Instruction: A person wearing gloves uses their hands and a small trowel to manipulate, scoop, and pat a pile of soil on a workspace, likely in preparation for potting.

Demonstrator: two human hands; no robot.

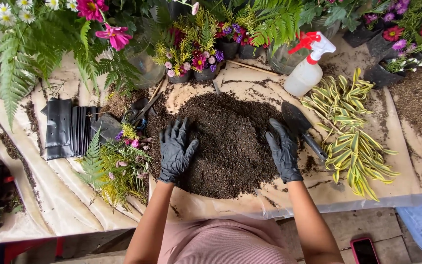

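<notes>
Dark brown soil (230, 142) lies heaped in a broad mound on the pale plastic sheet (64, 205) that covers the work surface, and it sits right between your two gloved hands. Your left hand (176, 151), in a black glove, rests flat on the mound's left edge with the fingers spread wide and nothing gripped. Your right hand (284, 152), also gloved in black, lies on the right edge with the fingers loosely extended, close to the trowel (301, 128) but not closed around it; the trowel's dark blade rests against the soil just beside that hand. To the right of the trowel a cut bunch of striped green-and-yellow leaves (350, 132) sprawls over the sheet. Left of the mound lie a small bundle of ferns and flowers (116, 168), a stack of black plastic bags (67, 129) and a pair of scissors (140, 115). A spray bottle (308, 66) with a red trigger stands behind the mound, among small potted flowers (196, 61). A phone (365, 250) lies on the wooden floor near your right elbow.
</notes>
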